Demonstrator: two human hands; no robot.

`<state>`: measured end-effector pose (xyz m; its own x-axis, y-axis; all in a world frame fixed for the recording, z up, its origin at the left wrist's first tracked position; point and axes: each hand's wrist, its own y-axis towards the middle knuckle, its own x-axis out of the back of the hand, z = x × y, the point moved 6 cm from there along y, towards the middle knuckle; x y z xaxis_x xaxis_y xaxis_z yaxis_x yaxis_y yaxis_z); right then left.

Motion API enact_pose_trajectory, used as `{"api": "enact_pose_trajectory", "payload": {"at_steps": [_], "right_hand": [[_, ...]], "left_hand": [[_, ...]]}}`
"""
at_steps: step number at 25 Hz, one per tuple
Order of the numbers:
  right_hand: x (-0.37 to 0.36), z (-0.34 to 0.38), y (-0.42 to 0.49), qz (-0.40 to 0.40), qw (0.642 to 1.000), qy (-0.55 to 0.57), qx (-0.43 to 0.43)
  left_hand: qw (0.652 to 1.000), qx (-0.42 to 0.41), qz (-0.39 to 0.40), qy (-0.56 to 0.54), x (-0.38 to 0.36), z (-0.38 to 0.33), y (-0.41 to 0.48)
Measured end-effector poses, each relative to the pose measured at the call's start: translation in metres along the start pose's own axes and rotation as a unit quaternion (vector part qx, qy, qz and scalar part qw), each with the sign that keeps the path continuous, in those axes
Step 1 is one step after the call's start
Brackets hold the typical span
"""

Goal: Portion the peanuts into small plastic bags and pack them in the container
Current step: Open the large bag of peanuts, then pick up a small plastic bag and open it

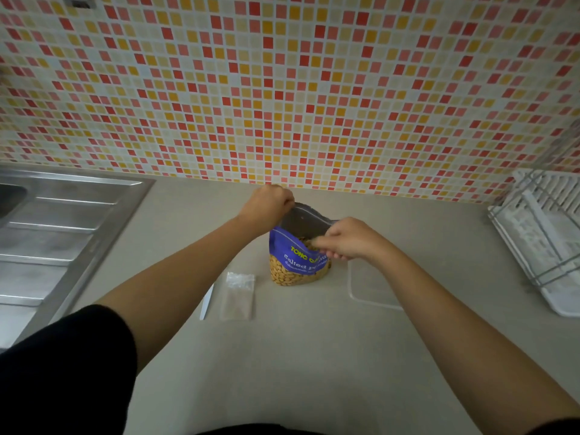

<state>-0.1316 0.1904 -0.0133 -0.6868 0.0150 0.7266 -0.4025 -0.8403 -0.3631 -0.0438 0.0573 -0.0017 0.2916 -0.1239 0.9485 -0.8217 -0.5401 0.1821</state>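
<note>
upright toward the back of the counter, a blue peanut bag, mouth spread wide, with peanuts visible through its clear lower part. at the far left rim of the mouth, the left hand, its fingers curled in and pinching the edge. at the near right rim, the right hand, fingers bent and gripping that edge, slightly blurred.

left of the bag and nearer the camera, flat on the counter, a little stack of clear small plastic bags. just beside its left side, a thin white strip, too small to tell what. right of the bag, partly under the right forearm, a clear flat container; lid or box, cannot tell.

at the far left, a steel sink drainboard. at the far right, a white dish rack. behind it all, a wall of red, orange and cream tiles.
</note>
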Motion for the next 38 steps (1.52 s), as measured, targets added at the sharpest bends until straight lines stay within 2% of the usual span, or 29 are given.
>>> {"api": "enact_pose_trajectory", "payload": {"at_steps": [2, 3, 4, 6, 7, 11, 13, 16, 20, 24, 27, 30, 33, 36, 38], "right_hand": [[0.023, -0.009, -0.005, -0.18, 0.978, 0.071, 0.081], [0.03, -0.02, -0.006, -0.229, 0.961, 0.111, 0.11], [0.03, -0.03, -0.005, -0.224, 0.956, 0.141, 0.128], [0.015, -0.045, 0.003, -0.139, 0.971, 0.136, 0.139], [0.008, -0.048, 0.007, -0.123, 0.974, 0.123, 0.148], [0.014, -0.041, 0.019, -0.23, 0.953, 0.086, 0.176], [0.016, -0.033, 0.024, -0.255, 0.948, 0.074, 0.176], [0.015, -0.023, 0.028, -0.277, 0.941, 0.074, 0.178], [0.006, -0.022, 0.032, -0.288, 0.937, 0.088, 0.174], [-0.01, -0.029, 0.036, -0.246, 0.947, 0.128, 0.162], [-0.012, -0.029, 0.035, -0.273, 0.941, 0.132, 0.149], [-0.033, -0.042, 0.028, -0.295, 0.938, 0.133, 0.124], [-0.091, -0.07, 0.017, -0.263, 0.957, 0.068, 0.098], [-0.155, -0.096, 0.003, -0.164, 0.985, -0.011, 0.048], [-0.183, -0.106, -0.007, -0.136, 0.986, -0.094, 0.023]], "left_hand": [[0.993, 0.01, 0.016, -0.118, 0.007, 0.005, -0.015], [0.985, 0.013, 0.027, -0.17, 0.008, 0.008, -0.028], [0.975, 0.017, 0.042, -0.218, 0.006, 0.01, -0.043], [0.955, 0.022, 0.073, -0.288, -0.004, 0.013, -0.07], [0.953, 0.026, 0.072, -0.294, -0.01, 0.017, -0.077], [0.976, 0.033, -0.034, -0.21, -0.013, 0.035, -0.068], [0.978, 0.029, -0.054, -0.198, -0.012, 0.036, -0.06], [0.972, 0.082, -0.093, -0.198, -0.006, 0.046, -0.049], [0.964, 0.127, -0.091, -0.213, -0.01, 0.057, -0.041], [0.961, 0.133, -0.068, -0.234, -0.018, 0.062, -0.045], [0.954, 0.143, -0.079, -0.249, -0.016, 0.06, -0.05], [0.925, 0.205, -0.101, -0.303, -0.028, 0.065, -0.079], [0.917, 0.288, -0.095, -0.258, -0.064, 0.082, -0.132], [0.93, 0.328, -0.029, -0.165, -0.096, 0.088, -0.174], [0.929, 0.347, 0.01, -0.126, -0.109, 0.086, -0.188]]}}
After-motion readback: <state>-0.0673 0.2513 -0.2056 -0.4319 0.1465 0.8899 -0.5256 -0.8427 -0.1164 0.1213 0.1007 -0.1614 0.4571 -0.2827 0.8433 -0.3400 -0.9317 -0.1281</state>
